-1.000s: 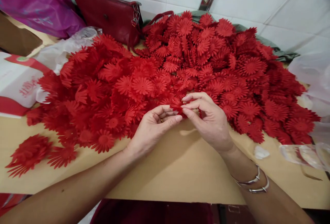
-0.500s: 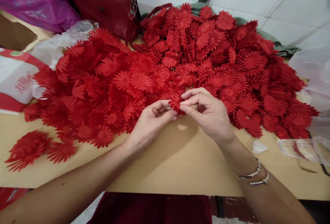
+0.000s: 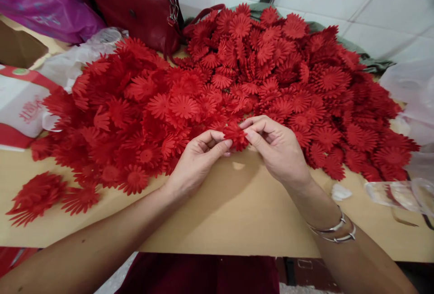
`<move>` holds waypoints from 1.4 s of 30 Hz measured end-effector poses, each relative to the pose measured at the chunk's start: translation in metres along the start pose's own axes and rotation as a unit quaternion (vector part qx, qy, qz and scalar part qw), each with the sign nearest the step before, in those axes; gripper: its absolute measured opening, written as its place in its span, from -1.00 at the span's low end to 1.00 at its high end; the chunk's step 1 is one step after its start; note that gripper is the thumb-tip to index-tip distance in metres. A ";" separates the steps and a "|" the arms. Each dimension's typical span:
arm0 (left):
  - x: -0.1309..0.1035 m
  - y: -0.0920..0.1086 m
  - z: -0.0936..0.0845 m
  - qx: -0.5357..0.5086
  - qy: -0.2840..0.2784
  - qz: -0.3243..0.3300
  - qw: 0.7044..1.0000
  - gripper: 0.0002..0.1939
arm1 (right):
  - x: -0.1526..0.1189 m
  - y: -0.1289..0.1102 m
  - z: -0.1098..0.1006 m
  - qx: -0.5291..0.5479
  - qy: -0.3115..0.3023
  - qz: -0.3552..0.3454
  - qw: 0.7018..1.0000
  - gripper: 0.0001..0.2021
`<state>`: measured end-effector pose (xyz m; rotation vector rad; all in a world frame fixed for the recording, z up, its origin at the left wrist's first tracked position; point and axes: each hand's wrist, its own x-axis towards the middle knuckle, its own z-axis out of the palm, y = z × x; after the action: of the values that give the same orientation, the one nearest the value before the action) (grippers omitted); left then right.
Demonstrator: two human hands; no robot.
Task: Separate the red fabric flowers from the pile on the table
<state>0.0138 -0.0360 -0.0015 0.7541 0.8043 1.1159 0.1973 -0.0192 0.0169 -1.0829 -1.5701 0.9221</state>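
Between my two hands, above the table's middle, is a red artificial flower piece (image 3: pixel 236 136) with narrow petals. My left hand (image 3: pixel 205 151) pinches its left side between thumb and fingers. The right side is pinched by my right hand (image 3: pixel 276 147), which has two bangles on its wrist. Whether the piece is one layer or several stacked ones I cannot tell. Just beyond my fingers lies a broad heap of similar red petal pieces (image 3: pixel 185 106), flat and round with toothed edges. A small cluster of red petals (image 3: pixel 39 194) sits apart at the left front.
A dark red handbag (image 3: pixel 135 9) and a purple bag (image 3: pixel 47 0) stand at the back left. A white-and-red package (image 3: pixel 23 104) is at the left edge. Clear plastic containers (image 3: pixel 396 194) and a white scrap (image 3: pixel 340 192) lie at the right on the tan table (image 3: pixel 237 221).
My right hand's thumb and fingers have shifted slightly right on the flower piece, and more of its petals now show between my hands. The heap looks the same.
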 end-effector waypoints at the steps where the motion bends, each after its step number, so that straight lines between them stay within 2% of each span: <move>1: 0.000 0.000 0.000 -0.011 -0.001 0.000 1.000 -0.85 | 0.000 0.001 -0.001 0.016 0.006 0.008 1.000 -0.87; 5: -0.001 0.002 0.002 -0.060 0.005 -0.017 0.998 -0.87 | 0.002 0.005 -0.001 0.112 0.052 0.064 0.990 -0.83; 8: -0.001 0.004 0.003 -0.093 0.015 -0.025 0.995 -0.88 | 0.005 0.005 0.000 0.227 0.084 0.127 0.962 -0.82; 11: 0.000 0.005 0.004 -0.106 0.025 -0.019 0.994 -0.88 | 0.009 0.005 -0.001 0.316 0.092 0.178 0.927 -0.77; 14: 0.001 0.006 0.005 -0.110 0.040 -0.021 0.993 -0.88 | 0.012 0.003 -0.003 0.357 0.086 0.208 0.907 -0.59; 16: 0.001 0.007 0.006 -0.110 0.044 -0.023 0.993 -0.87 | 0.013 0.002 -0.004 0.350 0.087 0.205 0.910 -0.53; 19: 0.001 0.007 0.005 -0.110 0.042 -0.023 0.993 -0.87 | 0.012 0.002 -0.005 0.291 0.098 0.183 0.934 -0.66; 23: -0.001 0.006 0.004 -0.105 0.033 -0.017 0.994 -0.88 | 0.011 0.005 -0.005 0.235 0.099 0.152 0.955 -0.73; 31: -0.003 0.009 0.006 -0.076 0.016 -0.003 0.997 -0.88 | 0.009 0.002 -0.008 0.212 0.106 0.116 0.965 -0.73; 37: -0.004 0.017 0.007 -0.074 0.031 0.004 0.997 -0.71 | 0.007 0.000 -0.006 0.160 0.101 0.129 0.974 -0.69; 42: -0.006 0.019 0.009 -0.088 -0.019 -0.040 0.995 -0.64 | 0.007 -0.001 -0.005 0.145 0.091 0.115 0.979 -0.69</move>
<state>0.0116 -0.0374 0.0203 0.5897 0.6877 1.0814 0.2015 -0.0128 0.0206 -1.1175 -1.1355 1.1327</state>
